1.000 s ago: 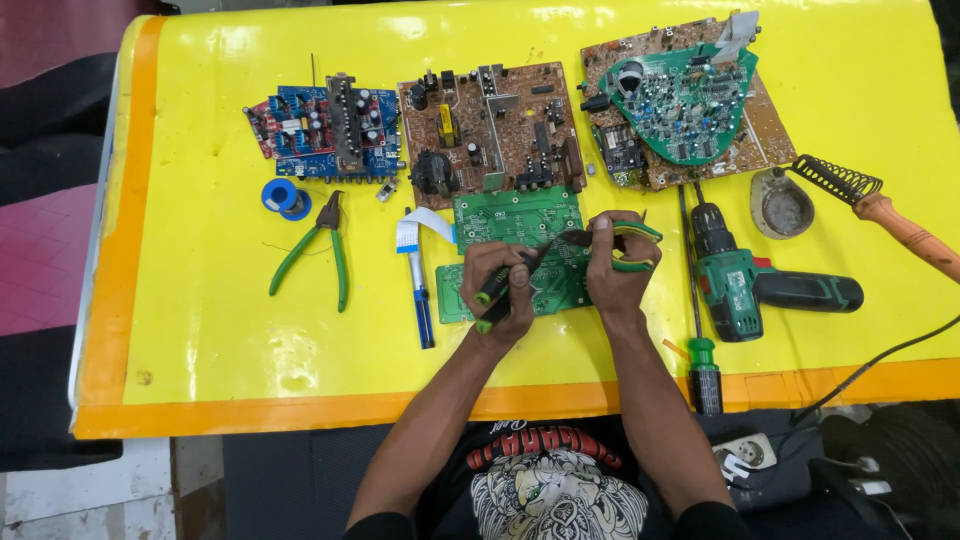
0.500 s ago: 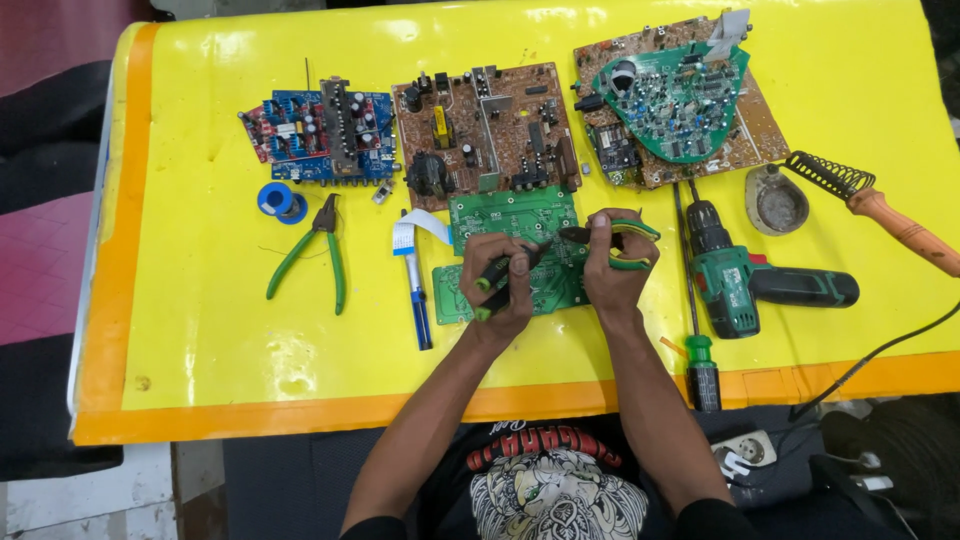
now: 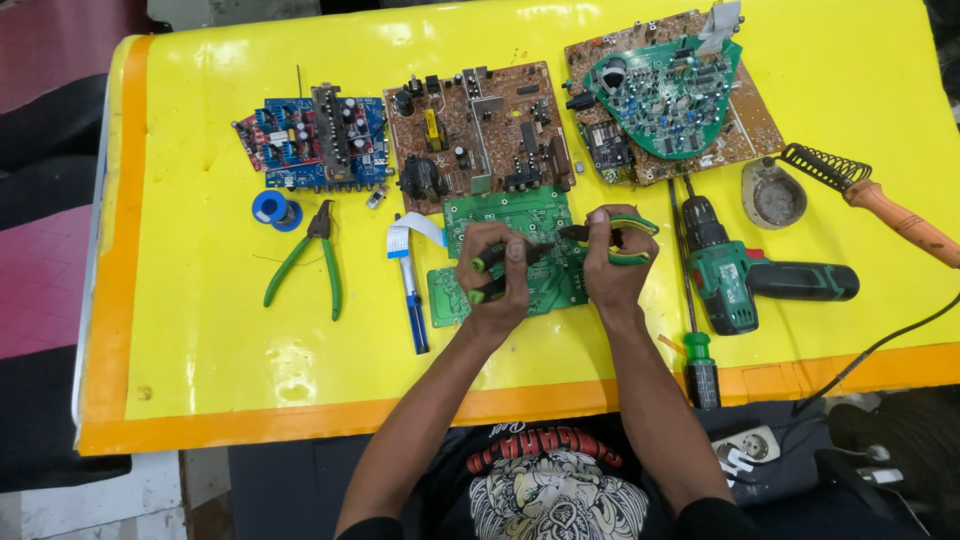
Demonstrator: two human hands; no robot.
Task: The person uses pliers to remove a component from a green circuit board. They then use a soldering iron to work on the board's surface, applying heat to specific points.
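at the bottom of the frame the person's two forearms reach up from a dark printed shirt onto the yellow table [image 3: 200, 380], whose near edge carries an orange strip.

the left hand [image 3: 497, 280] sits just left of centre, fingers curled and pressed together around a small green-handled tool [image 3: 485, 275] that lies slantwise across the green circuit board [image 3: 520, 215]; the tool's tip is hidden among the fingers. the right hand [image 3: 612, 265] is just beside it, fingers wrapped tight around the yellow-green handles of a pair of pliers [image 3: 615, 240], whose dark nose points left toward the other hand, over the board. the board lies flat at the middle of the frame, partly covered by both hands.

left of the hands a blue pen-like tool [image 3: 412, 310] lies with a white ribbon cable [image 3: 410, 235] at its top, and further left green-handled cutters [image 3: 310, 260] and a blue spool [image 3: 270, 208]. right of the hands a long screwdriver [image 3: 697, 340] lies upright in the frame, beside a green cordless drill [image 3: 750, 280].

along the far side, from upper left to upper right: a blue circuit board [image 3: 300, 140], a brown circuit board [image 3: 480, 125], and a second brown board with a rounded green board [image 3: 665, 85] on top. a soldering iron [image 3: 890, 215] and a round dish [image 3: 773, 195] lie at the right edge.
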